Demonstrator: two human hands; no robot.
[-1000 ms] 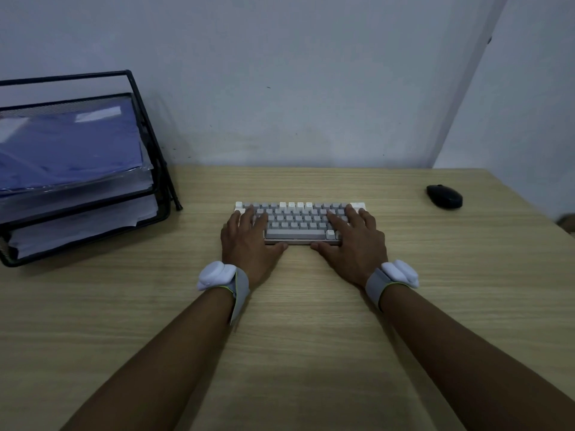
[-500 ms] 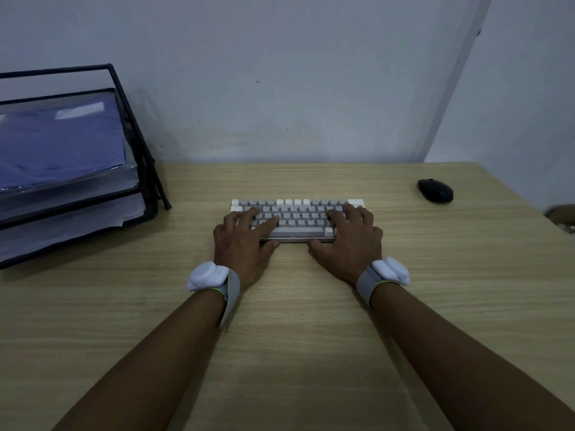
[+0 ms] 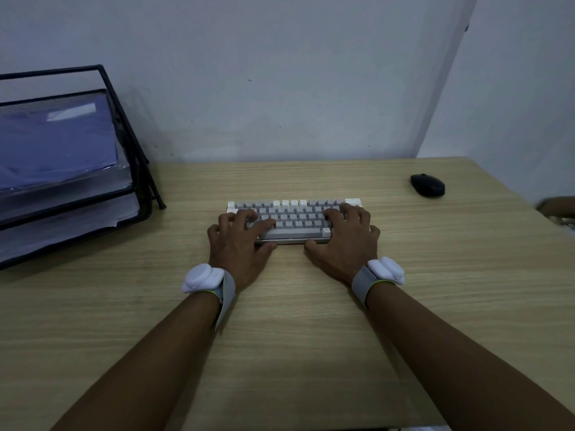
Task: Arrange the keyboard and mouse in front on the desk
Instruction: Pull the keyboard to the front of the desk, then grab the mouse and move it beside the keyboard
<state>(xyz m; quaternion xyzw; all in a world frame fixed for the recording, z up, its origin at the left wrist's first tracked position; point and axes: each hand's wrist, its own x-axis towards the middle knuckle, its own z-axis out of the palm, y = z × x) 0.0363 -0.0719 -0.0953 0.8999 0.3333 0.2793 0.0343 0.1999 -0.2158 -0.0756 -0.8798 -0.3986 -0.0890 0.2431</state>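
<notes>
Keyboard: compact grey and white plastic keyboard (image 3: 294,217) is lying flat in the middle of the frame, on the light wood-grain counter (image 3: 311,337), its long side running left to right, roughly parallel to the wall.
Left hand: left hand (image 3: 238,248) is resting palm down over the keyboard's left end, fingers (image 3: 242,216) curled onto the keys and the thumb pressing against the near edge, so it is gripping that end.
Right hand: right hand (image 3: 347,244) is sitting over the right end in the same way, fingers spreading across the keys and the thumb tucking against the front edge, gripping that end.
Mouse: black oval computer mouse (image 3: 427,185) is lying in the upper right of the frame, on the counter near its back corner, well apart from the keyboard and from both hands.
Wrist devices: white rounded device on a grey strap (image 3: 202,277) is sitting on the left wrist; a matching one (image 3: 385,270) is sitting on the right wrist.
Paper tray: black wire-mesh stacked document tray (image 3: 137,181) is standing at the left of the frame, against the wall, holding a blue folder (image 3: 56,144) in the upper tier and white papers (image 3: 68,222) in the lower tier.
Forearms: both bare forearms are reaching in from the bottom of the frame, converging on the keyboard.
Right edge: something blurred is showing at the frame's right edge; I cannot tell what it is.
</notes>
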